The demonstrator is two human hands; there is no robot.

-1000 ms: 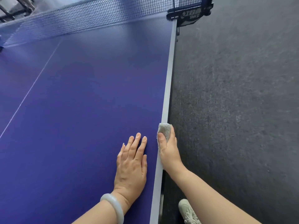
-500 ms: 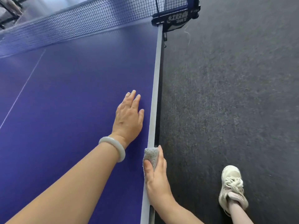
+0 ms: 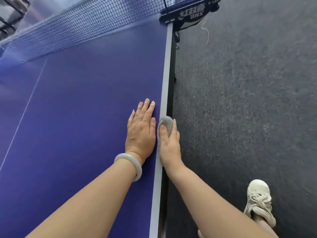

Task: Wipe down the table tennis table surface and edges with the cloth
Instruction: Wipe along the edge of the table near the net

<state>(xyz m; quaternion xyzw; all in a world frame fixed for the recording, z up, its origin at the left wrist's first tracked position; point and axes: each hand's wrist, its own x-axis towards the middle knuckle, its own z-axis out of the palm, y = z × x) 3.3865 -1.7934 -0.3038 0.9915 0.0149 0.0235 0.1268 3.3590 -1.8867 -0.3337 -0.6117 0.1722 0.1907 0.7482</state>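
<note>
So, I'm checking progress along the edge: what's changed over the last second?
The right hand slid the cloth forward along the table edge toward the net, drawing level with the left hand, which had reached ahead half a second ago. Unchanged: the right hand grips the cloth, the left hand lies flat on the blue surface.

Under the left hand (image 3: 141, 133) the table top (image 3: 77, 117) is deep violet-blue, with a thin white line (image 3: 25, 109) well to that hand's left. The band (image 3: 167, 69) beneath the right hand (image 3: 169, 143) is pale grey, and the cloth (image 3: 165, 121) in that hand is grey too. The bangle (image 3: 135, 164) is milky white. Right of both hands the floor (image 3: 248, 100) is charcoal with lighter flecks, and the shoe (image 3: 259, 200) is cream.
</note>
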